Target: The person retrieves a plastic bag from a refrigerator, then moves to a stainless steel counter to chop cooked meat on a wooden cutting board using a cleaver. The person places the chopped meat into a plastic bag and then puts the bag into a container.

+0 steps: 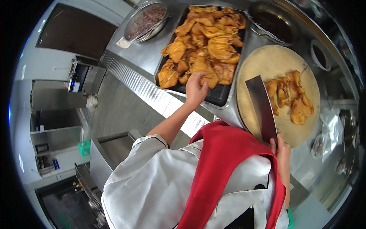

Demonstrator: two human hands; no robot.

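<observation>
My left hand (196, 89) is at the near edge of a black tray (218, 96), its fingers bent over a piece of glossy brown cooked meat (203, 68); whether they touch it I cannot tell. Many more such pieces fill the tray. My right hand (280, 147) grips a wide-bladed cleaver (261, 107), whose blade lies over the left part of a round wooden chopping board (286, 57). Several cooked meat pieces (300, 111) rest on the board, right of the blade.
A metal bowl of reddish-brown food (147, 21) stands left of the tray. Behind the board are a bowl of dark liquid (271, 25) and a smaller one (318, 55). A clear plastic bag (331, 131) lies to the right on the steel counter (148, 54).
</observation>
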